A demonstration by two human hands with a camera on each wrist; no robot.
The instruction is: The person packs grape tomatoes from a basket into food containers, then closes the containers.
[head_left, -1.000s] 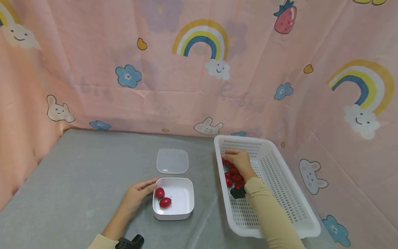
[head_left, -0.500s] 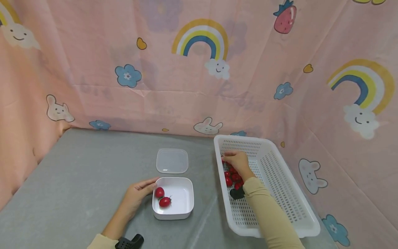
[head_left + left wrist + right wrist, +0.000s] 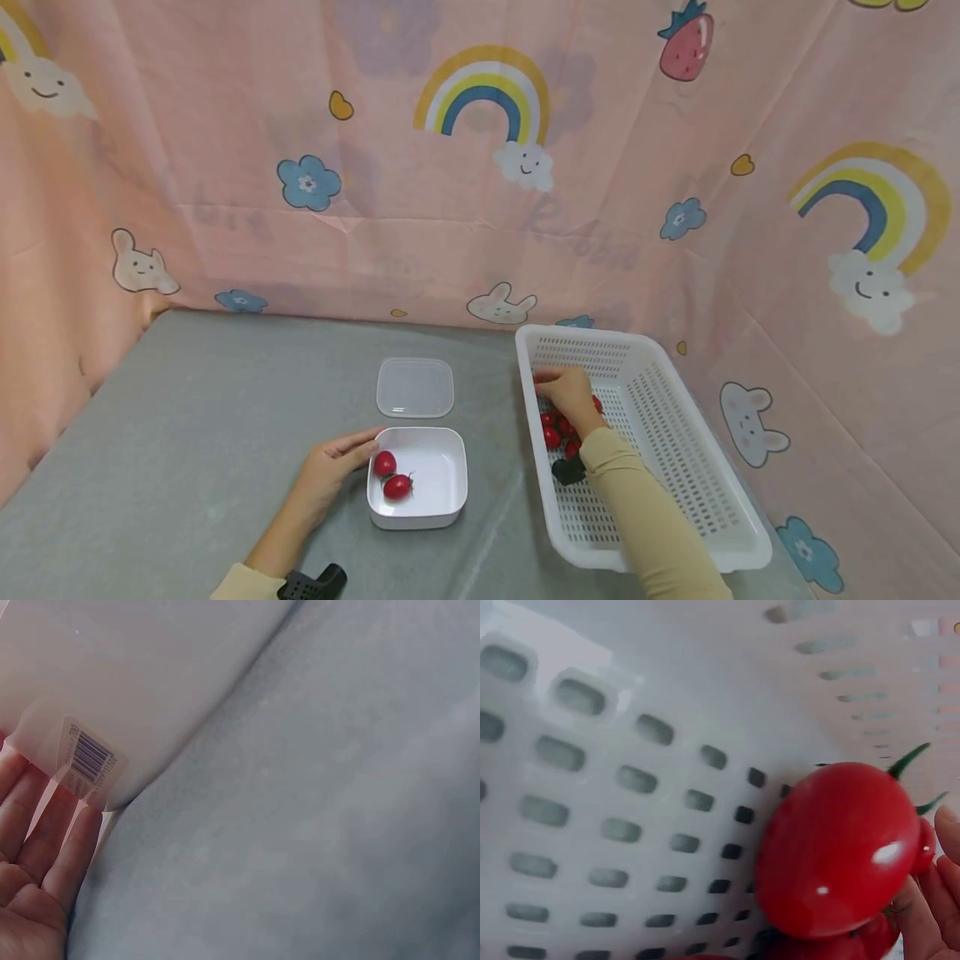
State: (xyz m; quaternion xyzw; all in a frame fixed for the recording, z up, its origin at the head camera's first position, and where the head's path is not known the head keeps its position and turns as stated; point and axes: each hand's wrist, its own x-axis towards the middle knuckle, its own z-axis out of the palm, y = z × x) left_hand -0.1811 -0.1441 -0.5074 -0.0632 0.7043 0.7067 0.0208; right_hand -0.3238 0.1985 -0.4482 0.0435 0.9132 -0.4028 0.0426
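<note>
In the head view, my left hand touches the left side of a small white box, with two cherry tomatoes inside. The left wrist view has its fingers fairly straight against the wall of the box, beside a barcode label. My right hand is down in the white slotted basket, at the left wall among several red cherry tomatoes. One large tomato fills the right wrist view. A smaller tomato sits by the right fingertips; whether they pinch it is hidden.
A translucent lid lies flat behind the box on the grey table. The basket's raised rim stands between box and tomatoes. A pink printed curtain closes off the back and sides.
My right hand has shifted slightly left and lower inside the basket, and a tomato now shows to the right of its wrist. The left hand and box stay put.
</note>
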